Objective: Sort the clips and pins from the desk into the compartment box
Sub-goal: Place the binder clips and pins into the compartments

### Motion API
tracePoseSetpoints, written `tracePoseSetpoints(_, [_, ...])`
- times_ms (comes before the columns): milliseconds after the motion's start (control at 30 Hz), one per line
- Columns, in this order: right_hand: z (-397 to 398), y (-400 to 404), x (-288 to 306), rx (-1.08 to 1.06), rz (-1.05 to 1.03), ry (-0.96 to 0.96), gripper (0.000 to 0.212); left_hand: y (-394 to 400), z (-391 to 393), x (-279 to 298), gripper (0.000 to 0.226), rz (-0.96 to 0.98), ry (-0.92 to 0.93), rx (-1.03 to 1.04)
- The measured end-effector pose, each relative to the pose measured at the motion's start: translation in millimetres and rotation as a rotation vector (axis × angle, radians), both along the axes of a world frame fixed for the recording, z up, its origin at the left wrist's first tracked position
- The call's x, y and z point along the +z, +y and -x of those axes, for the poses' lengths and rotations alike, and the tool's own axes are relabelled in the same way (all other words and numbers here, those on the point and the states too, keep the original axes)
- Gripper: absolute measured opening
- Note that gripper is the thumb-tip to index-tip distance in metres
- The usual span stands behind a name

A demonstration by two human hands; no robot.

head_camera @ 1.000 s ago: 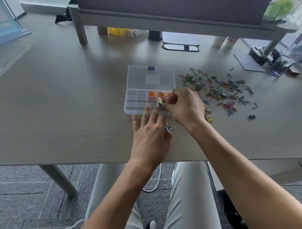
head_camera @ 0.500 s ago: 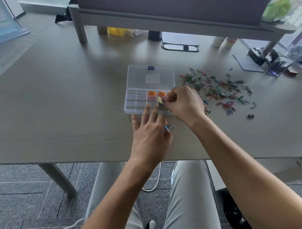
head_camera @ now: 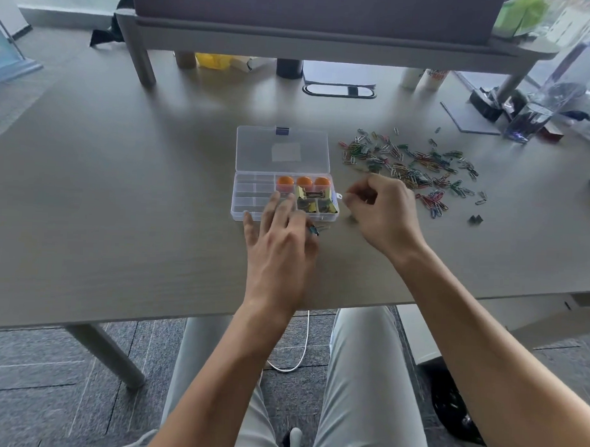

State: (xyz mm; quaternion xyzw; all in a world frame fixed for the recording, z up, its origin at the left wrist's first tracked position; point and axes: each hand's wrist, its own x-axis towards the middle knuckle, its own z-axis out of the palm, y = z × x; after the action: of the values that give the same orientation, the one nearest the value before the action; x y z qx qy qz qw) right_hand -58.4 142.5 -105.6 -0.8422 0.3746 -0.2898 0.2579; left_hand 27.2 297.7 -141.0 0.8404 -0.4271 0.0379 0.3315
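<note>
Since the earlier frame the right hand (head_camera: 382, 209) has drawn back right off the compartment box (head_camera: 282, 176), fingers loosely curled; whether it holds anything I cannot tell. Left hand (head_camera: 281, 236) lies flat, fingertips on the box's near edge, a small clip (head_camera: 315, 230) beside it. Paper clips (head_camera: 419, 167) lie scattered far right. A careless sweep could scatter them or nudge the box.

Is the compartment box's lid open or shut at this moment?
Open. The clear lid lies folded back flat on the desk behind the compartment box, leaving the orange pins and gold binder clips exposed.
</note>
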Motion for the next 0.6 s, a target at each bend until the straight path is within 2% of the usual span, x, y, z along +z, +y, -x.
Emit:
tracePoseSetpoints(133, [35.1, -1.0, -12.1, -0.114, 0.049, 0.025, 0.008, -6.7, -8.4, 6.3, 0.026, 0.029, -0.032, 0.051])
tracePoseSetpoints(367, [58.6, 5.3, -27.8, -0.236, 0.053, 0.162, 0.039, -23.2, -23.0, 7.7, 0.029, -0.016, -0.074, 0.109])
tracePoseSetpoints(600, [60.2, 6.1, -28.9, -0.221, 0.053, 0.150, 0.029, -29.9, -31.8, 6.7, 0.026, -0.028, -0.060, 0.108])
